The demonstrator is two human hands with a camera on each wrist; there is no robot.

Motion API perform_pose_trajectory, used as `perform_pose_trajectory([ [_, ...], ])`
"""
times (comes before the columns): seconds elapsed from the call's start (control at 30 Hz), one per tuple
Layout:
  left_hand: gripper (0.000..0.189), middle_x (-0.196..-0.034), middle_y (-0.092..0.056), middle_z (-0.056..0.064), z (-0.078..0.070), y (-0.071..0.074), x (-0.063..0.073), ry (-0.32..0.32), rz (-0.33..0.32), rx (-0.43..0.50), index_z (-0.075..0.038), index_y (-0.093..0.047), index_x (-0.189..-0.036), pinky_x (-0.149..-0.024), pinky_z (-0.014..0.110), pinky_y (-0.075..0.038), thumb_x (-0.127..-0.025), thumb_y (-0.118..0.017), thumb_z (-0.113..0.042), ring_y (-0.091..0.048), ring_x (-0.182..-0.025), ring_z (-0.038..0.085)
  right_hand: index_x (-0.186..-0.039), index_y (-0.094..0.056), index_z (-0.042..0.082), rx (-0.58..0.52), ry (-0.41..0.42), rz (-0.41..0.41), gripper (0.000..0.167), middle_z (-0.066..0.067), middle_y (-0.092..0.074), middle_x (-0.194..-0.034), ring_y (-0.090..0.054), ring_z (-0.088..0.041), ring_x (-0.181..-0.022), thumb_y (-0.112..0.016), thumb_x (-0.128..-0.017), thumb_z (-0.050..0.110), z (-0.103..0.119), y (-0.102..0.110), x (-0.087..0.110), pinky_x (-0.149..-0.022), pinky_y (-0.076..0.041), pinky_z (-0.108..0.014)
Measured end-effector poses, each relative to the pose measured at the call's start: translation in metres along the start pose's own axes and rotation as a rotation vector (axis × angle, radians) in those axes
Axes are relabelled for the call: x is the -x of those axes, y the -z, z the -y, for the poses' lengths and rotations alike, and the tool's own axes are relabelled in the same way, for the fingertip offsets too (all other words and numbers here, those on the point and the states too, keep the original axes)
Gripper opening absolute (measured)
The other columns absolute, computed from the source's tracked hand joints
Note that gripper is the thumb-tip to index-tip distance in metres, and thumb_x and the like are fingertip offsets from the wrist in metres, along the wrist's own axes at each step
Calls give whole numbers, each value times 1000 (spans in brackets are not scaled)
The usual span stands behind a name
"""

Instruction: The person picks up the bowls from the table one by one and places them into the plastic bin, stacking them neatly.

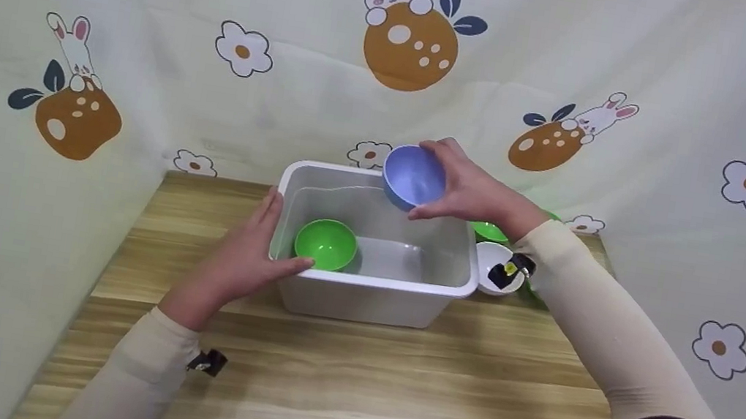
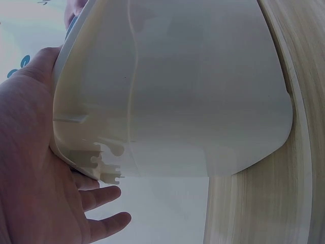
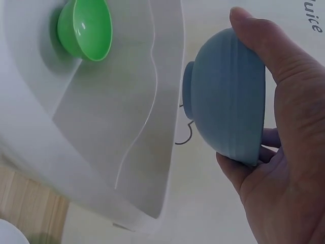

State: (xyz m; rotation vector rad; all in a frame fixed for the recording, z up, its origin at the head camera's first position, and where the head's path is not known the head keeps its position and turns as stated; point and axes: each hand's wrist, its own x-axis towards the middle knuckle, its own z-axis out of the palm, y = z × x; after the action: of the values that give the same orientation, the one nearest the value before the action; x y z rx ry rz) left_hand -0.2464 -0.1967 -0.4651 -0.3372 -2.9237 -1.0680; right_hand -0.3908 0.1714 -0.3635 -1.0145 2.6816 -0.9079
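Over the back of a white plastic bin (image 1: 359, 303), my right hand (image 1: 472, 187) holds a blue bowl (image 1: 415, 177) by its edge, thumb on one side and fingers on the other. Seen from the right wrist, the blue bowl (image 3: 228, 96) is tipped on its side, its foot towards the bin. My left hand (image 1: 257, 244) rests against the bin's near left corner, the thumb at the front rim. In the left wrist view its fingers (image 2: 109, 226) stretch out fairly straight beside the bin wall. Inside the bin, at the left, sits a green bowl (image 1: 326, 244).
Right of the bin stand a white bowl (image 1: 492, 263) and a green bowl (image 1: 490, 232), partly hidden by the right forearm, with more green showing behind it. Everything stands on a wood-grain table (image 1: 346, 390). Printed cloth walls (image 1: 286, 100) close in the back and both sides.
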Motion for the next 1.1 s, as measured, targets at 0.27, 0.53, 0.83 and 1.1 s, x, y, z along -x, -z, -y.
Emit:
perform_pose_trajectory([
  [0.27,136,-185,-2,19,1,-1,0,-5,-15,3,-4,-5,-177,-130,67,-25,-89,-74,-81,-16,-167,47,-167,-37,9,-17,51,9,118,-12,-43,-155,-51,-31,-140,-103,-76,42,3,-8,-12,-114,-53,-50],
  [0.53,137,-185,-1,15,2,-2,0,7,-8,3,-9,-4,-178,-128,68,-27,-87,-73,-85,-16,-167,46,-168,-36,13,-26,55,21,121,-8,-42,-156,-51,-29,-140,-103,-74,51,6,-16,-21,-113,-54,-47],
  [0.83,138,-185,0,16,2,-1,0,-6,-12,1,-8,-4,-178,-129,67,-26,-87,-72,-85,-16,-167,47,-166,-39,9,-28,110,27,118,-13,-43,-154,-51,-30,-138,-105,-75,40,11,-24,-33,-116,-51,-46],
  [1.1,138,-185,0,16,2,-2,0,-4,-17,-13,-8,-4,-178,-127,69,-28,-87,-71,-87,-18,-166,48,-165,-39,6,0,143,24,118,-14,-43,-153,-52,-30,-138,-105,-74,41,11,-36,-44,-116,-51,-44],
])
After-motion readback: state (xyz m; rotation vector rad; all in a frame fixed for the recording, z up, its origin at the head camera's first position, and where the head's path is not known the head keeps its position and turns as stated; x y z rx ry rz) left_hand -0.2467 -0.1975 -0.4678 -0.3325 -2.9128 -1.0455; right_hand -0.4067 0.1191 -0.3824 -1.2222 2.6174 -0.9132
